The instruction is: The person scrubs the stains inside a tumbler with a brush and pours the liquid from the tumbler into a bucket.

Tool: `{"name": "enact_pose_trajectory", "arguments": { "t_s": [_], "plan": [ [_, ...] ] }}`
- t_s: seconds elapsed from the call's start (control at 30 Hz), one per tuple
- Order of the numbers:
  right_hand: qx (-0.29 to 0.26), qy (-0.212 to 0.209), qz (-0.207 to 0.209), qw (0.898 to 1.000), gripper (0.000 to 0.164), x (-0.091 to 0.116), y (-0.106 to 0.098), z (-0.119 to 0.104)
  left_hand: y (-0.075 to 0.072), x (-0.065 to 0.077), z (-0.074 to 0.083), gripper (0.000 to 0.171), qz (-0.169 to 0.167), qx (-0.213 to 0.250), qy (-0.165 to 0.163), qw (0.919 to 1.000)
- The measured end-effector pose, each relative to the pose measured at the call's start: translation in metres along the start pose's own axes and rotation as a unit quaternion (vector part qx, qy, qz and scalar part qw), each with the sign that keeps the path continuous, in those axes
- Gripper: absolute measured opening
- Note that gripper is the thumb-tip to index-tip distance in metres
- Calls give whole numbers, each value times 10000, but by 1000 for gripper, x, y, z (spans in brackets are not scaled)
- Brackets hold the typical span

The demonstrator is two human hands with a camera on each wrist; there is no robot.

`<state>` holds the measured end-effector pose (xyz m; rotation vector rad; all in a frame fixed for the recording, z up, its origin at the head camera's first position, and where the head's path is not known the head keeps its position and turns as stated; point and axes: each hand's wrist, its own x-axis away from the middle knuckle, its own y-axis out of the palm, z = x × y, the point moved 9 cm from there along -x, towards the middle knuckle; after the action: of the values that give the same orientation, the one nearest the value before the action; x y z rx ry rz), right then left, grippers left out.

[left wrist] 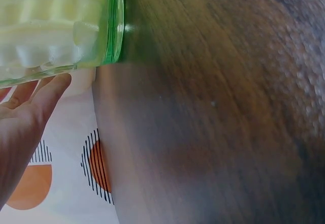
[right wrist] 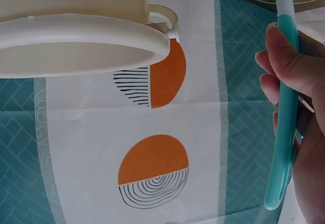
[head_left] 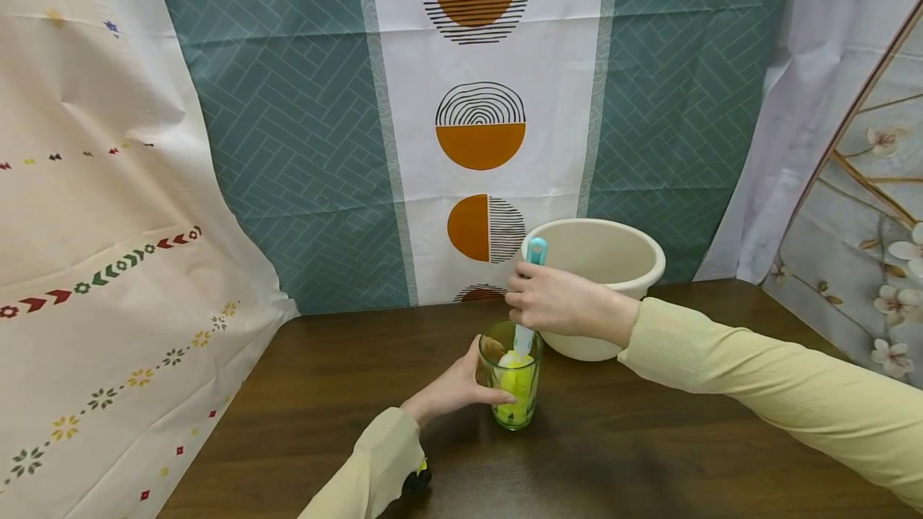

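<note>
A greenish clear drinking glass (head_left: 530,400) stands on the table in the head view. My left hand (head_left: 461,384) grips it from the left, thumb across the front and fingers behind. In the left wrist view the lower part of the glass (left wrist: 116,26) shows, with fingers along its side. My right hand (head_left: 566,303) holds the teal handle (head_left: 537,251) of a cup brush above the rim. The brush's white shaft goes down into the glass, where its yellow head (head_left: 515,381) sits. In the right wrist view my fingers wrap the brush handle (right wrist: 287,107).
A cream plastic basin (head_left: 652,271) stands behind and right of the glass, close to my right forearm. The brown wooden table (head_left: 288,391) meets a patterned cloth backdrop (head_left: 288,142). Patterned cloths hang at the left and right sides.
</note>
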<state>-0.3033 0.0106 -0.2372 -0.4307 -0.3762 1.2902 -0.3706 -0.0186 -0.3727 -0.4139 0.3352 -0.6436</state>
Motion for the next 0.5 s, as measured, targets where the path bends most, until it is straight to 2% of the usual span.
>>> {"name": "enact_pose_trajectory", "arguments": {
  "t_s": [0.13,0.5],
  "plan": [
    [-19,-16,-57,10000,12,1,2,-1,0,-2,-5,70,27,-101,-26,9999],
    [-69,21,12,10000,13,3,0,0,0,-2,-4,69,17,-138,-2,9999]
  ]
}}
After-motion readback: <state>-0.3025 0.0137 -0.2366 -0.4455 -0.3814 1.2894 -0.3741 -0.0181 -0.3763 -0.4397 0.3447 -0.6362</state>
